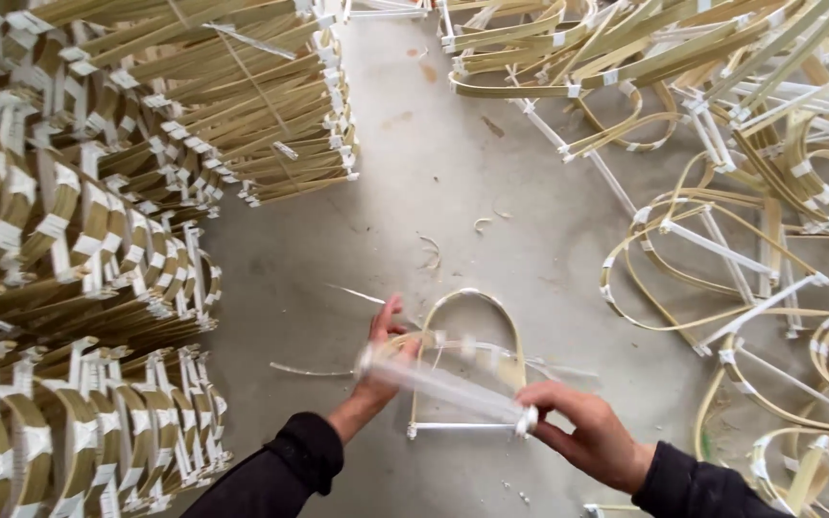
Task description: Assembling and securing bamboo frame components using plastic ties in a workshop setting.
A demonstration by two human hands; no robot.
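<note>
Fingertips of our right hand [582, 427] pinch the near end of a pale, whitish strip [445, 386], which is blurred so that we cannot make out its surface; it runs as a straight bar up and leftward to our left hand [383, 357], whose fingers are mostly straight and only loosely curled at its far end, the thumb side pressed to it. Both wrists end in dark, soft-looking sleeves [285, 470]. Just behind the strip, between our hands, stands an arched bamboo frame [472, 360]: thin yellow-green slats bent into a rounded hoop, closed by a straight white bar at its base and bound at the joints with white tape. The left hand touches its upper left curve. It sits above a grey concrete floor [414, 182], rough and speckled, with curled shavings [431, 251] and slivers lying on it. To the left rise tight stacks of finished frames [79, 249], their olive bamboo edges banded with white wrappings in even rows. To the right lie loose frames [722, 259] in a tangled heap, looping and overlapping, glossy and pale.
</note>
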